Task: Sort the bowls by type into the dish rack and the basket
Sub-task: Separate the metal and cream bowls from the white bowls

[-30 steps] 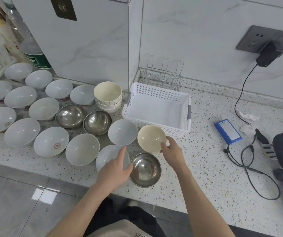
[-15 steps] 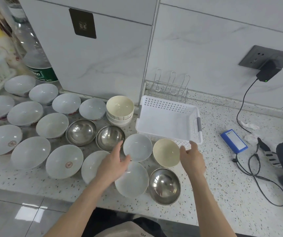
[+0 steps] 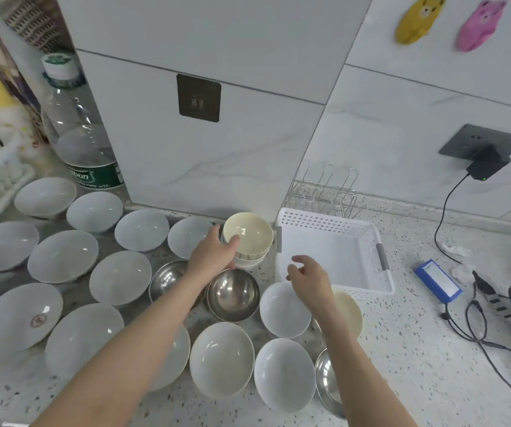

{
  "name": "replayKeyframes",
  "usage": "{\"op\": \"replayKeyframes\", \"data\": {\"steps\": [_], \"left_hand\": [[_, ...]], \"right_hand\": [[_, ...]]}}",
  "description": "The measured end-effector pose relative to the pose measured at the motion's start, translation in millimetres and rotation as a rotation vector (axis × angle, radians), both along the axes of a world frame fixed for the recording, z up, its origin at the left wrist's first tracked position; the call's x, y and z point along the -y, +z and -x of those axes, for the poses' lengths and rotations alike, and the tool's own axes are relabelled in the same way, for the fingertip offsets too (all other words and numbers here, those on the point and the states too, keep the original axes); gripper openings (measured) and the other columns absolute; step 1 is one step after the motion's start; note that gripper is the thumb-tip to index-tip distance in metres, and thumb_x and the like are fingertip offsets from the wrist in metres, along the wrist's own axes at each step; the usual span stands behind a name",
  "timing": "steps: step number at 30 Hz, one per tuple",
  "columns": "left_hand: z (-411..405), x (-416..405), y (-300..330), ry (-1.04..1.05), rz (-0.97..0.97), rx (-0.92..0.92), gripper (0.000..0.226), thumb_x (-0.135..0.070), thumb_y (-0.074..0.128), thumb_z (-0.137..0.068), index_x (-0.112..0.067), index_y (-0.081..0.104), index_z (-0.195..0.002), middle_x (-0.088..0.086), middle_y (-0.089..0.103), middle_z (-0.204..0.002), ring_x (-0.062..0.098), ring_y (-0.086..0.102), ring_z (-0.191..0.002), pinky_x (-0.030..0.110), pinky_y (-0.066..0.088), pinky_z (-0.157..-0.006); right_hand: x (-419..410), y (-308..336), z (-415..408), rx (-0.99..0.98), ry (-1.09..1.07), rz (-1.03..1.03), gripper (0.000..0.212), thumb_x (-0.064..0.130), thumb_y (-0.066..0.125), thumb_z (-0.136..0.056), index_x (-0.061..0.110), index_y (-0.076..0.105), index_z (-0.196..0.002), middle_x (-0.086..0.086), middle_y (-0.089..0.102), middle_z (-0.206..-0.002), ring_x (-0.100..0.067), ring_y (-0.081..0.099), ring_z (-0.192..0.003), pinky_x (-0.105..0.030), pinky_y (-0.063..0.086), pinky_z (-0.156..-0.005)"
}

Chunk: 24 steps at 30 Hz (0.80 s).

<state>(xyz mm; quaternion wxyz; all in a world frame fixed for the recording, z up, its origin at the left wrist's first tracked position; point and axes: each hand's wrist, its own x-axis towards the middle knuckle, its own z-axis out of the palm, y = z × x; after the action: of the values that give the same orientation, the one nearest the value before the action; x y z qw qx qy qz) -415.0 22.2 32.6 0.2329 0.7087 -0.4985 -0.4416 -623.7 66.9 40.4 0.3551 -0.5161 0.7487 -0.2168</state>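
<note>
Our left hand (image 3: 214,255) grips the cream bowl stack (image 3: 248,238); right hand (image 3: 308,277) hovers relaxed, empty. Next, we lift it rightward into the basket (image 3: 340,223).

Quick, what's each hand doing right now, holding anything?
Left hand: fingers on the stacked cream bowls; grip cannot be told.
Right hand: open, empty, above the basket.

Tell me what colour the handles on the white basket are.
Grey, seen in the head view: the basket has grey handles on its sides.
</note>
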Motion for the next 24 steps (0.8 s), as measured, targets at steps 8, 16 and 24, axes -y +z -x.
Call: {"op": "replayKeyframes", "data": {"steps": [8, 16, 24], "left_hand": [[0, 27, -10, -0.061, 0.010, -0.118, 0.046, -0.007, 0.050, -0.084, -0.028, 0.050, -0.124, -0.001, 0.069, -0.106, 0.022, 0.074, -0.076, 0.041, 0.057, -0.081], [-5, 35, -7, -0.067, 0.041, -0.227, 0.055, -0.005, 0.047, -0.088, -0.027, 0.047, -0.139, -0.002, 0.062, -0.118, 0.011, 0.070, -0.053, 0.020, 0.044, -0.044], [-36, 28, -9, 0.099, -0.084, -0.536, 0.056, 0.001, 0.045, -0.089, -0.032, 0.046, -0.134, 0.011, 0.063, -0.056, 0.012, 0.045, -0.037, 0.017, 0.023, -0.031]], "right_hand": [[2, -12, -16, 0.034, -0.063, -0.106, 0.036, 0.024, 0.048, -0.091, 0.024, 0.059, -0.125, 0.013, 0.071, -0.080, -0.011, 0.059, -0.088, -0.032, 0.046, -0.081], [18, -20, -38, 0.068, -0.048, -0.203, 0.036, 0.020, 0.049, -0.090, 0.017, 0.061, -0.123, 0.008, 0.071, -0.074, -0.012, 0.063, -0.088, -0.027, 0.044, -0.073], [31, -16, -58, 0.168, -0.123, -0.256, 0.020, 0.022, 0.040, -0.095, 0.016, 0.059, -0.100, 0.002, 0.069, -0.076, -0.008, 0.046, -0.055, -0.016, 0.030, -0.041]]}}
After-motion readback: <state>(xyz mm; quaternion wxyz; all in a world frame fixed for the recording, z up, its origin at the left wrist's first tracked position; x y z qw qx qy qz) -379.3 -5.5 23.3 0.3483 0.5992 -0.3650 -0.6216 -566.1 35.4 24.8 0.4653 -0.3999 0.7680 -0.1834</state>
